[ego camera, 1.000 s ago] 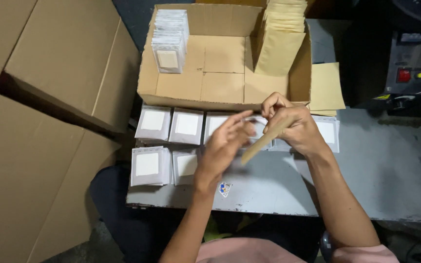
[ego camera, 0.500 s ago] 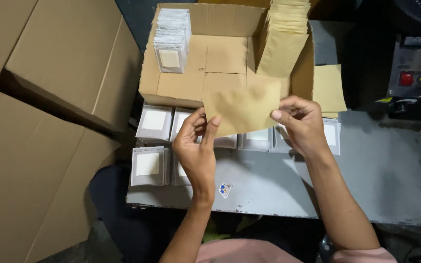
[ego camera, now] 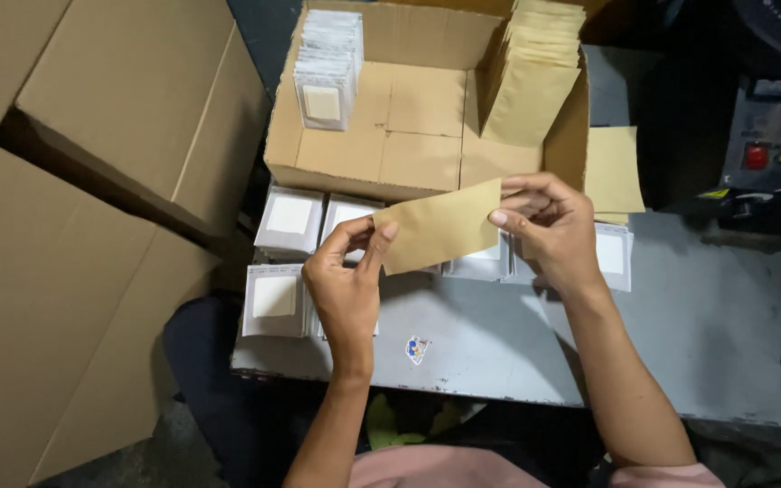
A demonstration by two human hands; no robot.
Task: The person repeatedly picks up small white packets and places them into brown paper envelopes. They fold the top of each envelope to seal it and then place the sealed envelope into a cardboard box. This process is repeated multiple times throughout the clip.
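Both hands hold one flat brown paper envelope (ego camera: 440, 226) above the grey table. My left hand (ego camera: 347, 280) pinches its lower left corner. My right hand (ego camera: 549, 226) grips its right end with fingers curled over the edge. Below the envelope lie rows of clear packets with white cards (ego camera: 289, 221), partly hidden by it. The open cardboard box (ego camera: 409, 163) behind holds a stack of the same packets (ego camera: 327, 68) at its left and a stack of brown envelopes (ego camera: 535, 77) at its right.
A large cardboard carton (ego camera: 92, 235) fills the left side. A loose brown envelope (ego camera: 615, 172) lies right of the box. A machine with red buttons (ego camera: 775, 154) stands at the far right. The grey table (ego camera: 707, 334) has a small sticker (ego camera: 418, 349) near its front edge.
The envelope, edge-on between my fingers a second ago, has been turned flat to face me. My left hand has slid to its lower left corner; it now tilts and sits slightly lower.
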